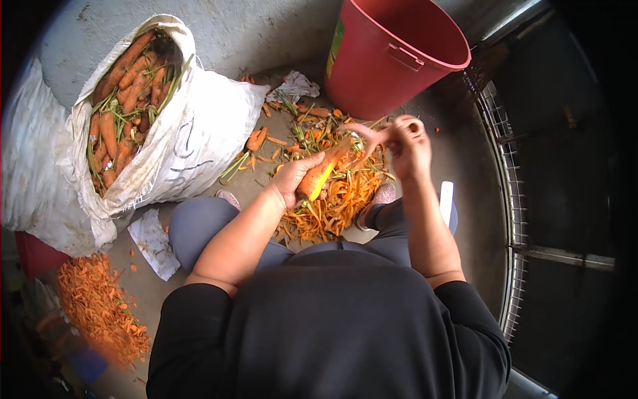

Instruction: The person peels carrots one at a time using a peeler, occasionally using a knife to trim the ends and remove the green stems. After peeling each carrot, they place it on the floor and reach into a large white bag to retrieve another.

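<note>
My left hand [296, 178] is wrapped round the thick end of a carrot [319, 176], which slants up and to the right. A bright yellow-orange strip shows along its side, against the duller skin. Just right of the carrot's thin end, my right hand [411, 149] is closed on a pinkish Y-shaped peeler [373, 136], blurred by motion. The forked end points left and appears apart from the carrot. Below both hands, a heap of carrot peelings [349, 203] lies on the floor between the feet.
At the upper left leans a white sack [206, 123] full of carrots [133, 86] with green stems. A red bucket [372, 73] stands beyond my hands. More orange peelings [100, 306] lie at lower left. A metal grille [502, 153] runs along the right.
</note>
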Demonstrator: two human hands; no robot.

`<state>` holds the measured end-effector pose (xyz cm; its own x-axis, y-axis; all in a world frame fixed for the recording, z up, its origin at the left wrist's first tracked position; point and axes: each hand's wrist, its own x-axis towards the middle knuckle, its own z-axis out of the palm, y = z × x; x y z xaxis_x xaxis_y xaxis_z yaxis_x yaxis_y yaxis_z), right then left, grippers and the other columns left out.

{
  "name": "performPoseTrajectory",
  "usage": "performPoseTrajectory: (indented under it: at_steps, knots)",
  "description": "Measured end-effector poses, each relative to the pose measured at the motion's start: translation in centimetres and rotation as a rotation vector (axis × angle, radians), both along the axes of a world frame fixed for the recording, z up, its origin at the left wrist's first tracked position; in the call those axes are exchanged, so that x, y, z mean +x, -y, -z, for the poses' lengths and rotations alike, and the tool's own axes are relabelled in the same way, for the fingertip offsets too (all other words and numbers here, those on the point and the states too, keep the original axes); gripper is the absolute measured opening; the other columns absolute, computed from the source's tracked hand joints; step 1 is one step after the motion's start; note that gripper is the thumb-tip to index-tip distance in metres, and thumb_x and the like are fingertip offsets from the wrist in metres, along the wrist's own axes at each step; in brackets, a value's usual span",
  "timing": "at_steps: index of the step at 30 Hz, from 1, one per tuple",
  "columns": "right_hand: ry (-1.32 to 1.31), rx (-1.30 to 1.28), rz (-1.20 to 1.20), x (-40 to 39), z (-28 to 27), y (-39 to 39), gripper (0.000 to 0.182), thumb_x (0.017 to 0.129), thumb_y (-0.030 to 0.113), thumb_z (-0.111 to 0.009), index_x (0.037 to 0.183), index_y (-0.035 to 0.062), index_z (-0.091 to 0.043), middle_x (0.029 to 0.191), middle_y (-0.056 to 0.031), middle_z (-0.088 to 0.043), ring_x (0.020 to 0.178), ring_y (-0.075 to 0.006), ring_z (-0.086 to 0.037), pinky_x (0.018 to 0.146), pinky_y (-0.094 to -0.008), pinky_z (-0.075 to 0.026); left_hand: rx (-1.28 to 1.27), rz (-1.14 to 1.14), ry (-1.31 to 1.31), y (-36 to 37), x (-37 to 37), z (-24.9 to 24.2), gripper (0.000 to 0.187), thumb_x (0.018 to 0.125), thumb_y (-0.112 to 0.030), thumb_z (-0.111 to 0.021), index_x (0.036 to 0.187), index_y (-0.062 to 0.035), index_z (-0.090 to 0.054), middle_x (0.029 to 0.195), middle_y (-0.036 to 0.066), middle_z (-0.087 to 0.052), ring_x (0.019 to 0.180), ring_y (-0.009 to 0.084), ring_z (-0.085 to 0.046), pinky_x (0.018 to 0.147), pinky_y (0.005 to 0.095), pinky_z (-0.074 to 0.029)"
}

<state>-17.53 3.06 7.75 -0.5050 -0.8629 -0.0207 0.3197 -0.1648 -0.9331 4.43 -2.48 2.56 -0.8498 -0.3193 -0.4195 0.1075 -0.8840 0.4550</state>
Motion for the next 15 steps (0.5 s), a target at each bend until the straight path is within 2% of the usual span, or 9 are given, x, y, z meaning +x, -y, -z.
performPoseTrajectory:
  at_steps: [2, 3, 4, 6, 9, 11, 12, 14, 15]
  knots:
    - [-0.034, -0.004, -0.213, 4.0, -0.2, -0.7, 0.013, 0.080, 0.013, -0.060, 0.083, 0.0022, -0.053, 0.072, -0.0074, -0.058, 0.062, -0.0147, -0.058, 0.050, -0.0230, -0.048, -0.071, -0.051, 0.080, -0.1, -0.5, -0.8, 0.039, 0.087, -0.032, -0.046, 0.111, -0.0022, -0.047, 0.089, 0.009, -0.056, 0.077, 0.0161, -0.057, 0.056, 0.0278, -0.048]
    - [0.020, 0.005, -0.328, 5.7, -0.4, -1.0, 0.013, 0.080, 0.013, -0.061, 0.082, 0.0016, -0.053, 0.071, -0.0069, -0.057, 0.060, -0.0147, -0.057, 0.049, -0.0232, -0.048, -0.068, -0.100, -0.024, -0.2, -0.6, 0.4, 0.040, 0.087, -0.032, -0.045, 0.110, -0.0001, -0.049, 0.090, 0.009, -0.058, 0.075, 0.0152, -0.058, 0.057, 0.0287, -0.049]
    - [0.070, 0.015, -0.446, 6.6, -0.6, -1.1, 0.014, 0.079, 0.012, -0.061, 0.082, 0.0010, -0.054, 0.069, -0.0064, -0.056, 0.059, -0.0147, -0.057, 0.049, -0.0233, -0.048, 0.066, -0.015, -0.125, -0.1, -0.7, 0.1, 0.039, 0.088, -0.032, -0.043, 0.110, -0.0002, -0.048, 0.092, 0.009, -0.058, 0.076, 0.0159, -0.059, 0.059, 0.0300, -0.050]
    - [0.138, 0.124, -0.408, 4.9, 0.7, -0.2, 0.013, 0.079, 0.010, -0.060, 0.084, 0.0007, -0.053, 0.071, -0.0079, -0.057, 0.059, -0.0156, -0.057, 0.049, -0.0245, -0.049, -0.063, 0.019, -0.062, 0.0, -0.2, -0.5, 0.038, 0.089, -0.033, -0.041, 0.111, -0.0028, -0.048, 0.095, 0.011, -0.057, 0.081, 0.0167, -0.058, 0.061, 0.0284, -0.050]
    - [0.098, 0.124, -0.008, -2.5, 4.3, 1.9, 0.012, 0.078, 0.008, -0.059, 0.087, 0.0023, -0.052, 0.077, -0.0109, -0.059, 0.063, -0.0182, -0.059, 0.051, -0.0248, -0.049, 0.035, 0.095, -0.087, -0.1, 0.2, 2.3, 0.035, 0.089, -0.037, -0.040, 0.110, -0.0088, -0.047, 0.087, 0.009, -0.055, 0.074, 0.0159, -0.055, 0.057, 0.0277, -0.047]
    - [-0.117, 0.316, 0.224, -6.5, 4.3, 2.1, 0.016, 0.078, 0.013, -0.061, 0.087, 0.0082, -0.049, 0.078, -0.0085, -0.060, 0.064, -0.0158, -0.059, 0.052, -0.0237, -0.047, 0.023, 0.126, -0.038, -0.2, 0.2, 1.1, 0.036, 0.088, -0.038, -0.042, 0.109, -0.0094, -0.046, 0.081, 0.007, -0.052, 0.067, 0.0145, -0.051, 0.053, 0.0279, -0.044]
    - [0.014, 0.312, 0.283, -7.1, 3.4, 1.8, 0.015, 0.078, 0.014, -0.062, 0.086, 0.0090, -0.049, 0.080, -0.0096, -0.060, 0.066, -0.0164, -0.060, 0.052, -0.0231, -0.047, 0.029, 0.114, -0.040, 0.2, 0.2, 0.6, 0.036, 0.088, -0.038, -0.042, 0.109, -0.0092, -0.046, 0.081, 0.007, -0.052, 0.067, 0.0145, -0.051, 0.053, 0.0279, -0.044]
    - [0.058, 0.206, 0.253, -6.7, 3.1, 1.4, 0.014, 0.078, 0.014, -0.062, 0.085, 0.0087, -0.050, 0.079, -0.0089, -0.060, 0.064, -0.0160, -0.059, 0.052, -0.0226, -0.047, 0.059, 0.083, -0.045, 0.4, 0.3, 0.5, 0.036, 0.088, -0.038, -0.042, 0.109, -0.0087, -0.046, 0.082, 0.008, -0.052, 0.067, 0.0144, -0.051, 0.053, 0.0277, -0.044]
    - [0.077, 0.149, 0.150, -4.5, 1.5, 1.1, 0.014, 0.078, 0.013, -0.062, 0.085, 0.0078, -0.051, 0.078, -0.0082, -0.059, 0.064, -0.0154, -0.058, 0.052, -0.0221, -0.047, 0.102, 0.100, -0.121, 0.6, 0.4, 1.5, 0.037, 0.088, -0.038, -0.042, 0.110, -0.0075, -0.046, 0.086, 0.008, -0.054, 0.069, 0.0155, -0.054, 0.054, 0.0269, -0.046]
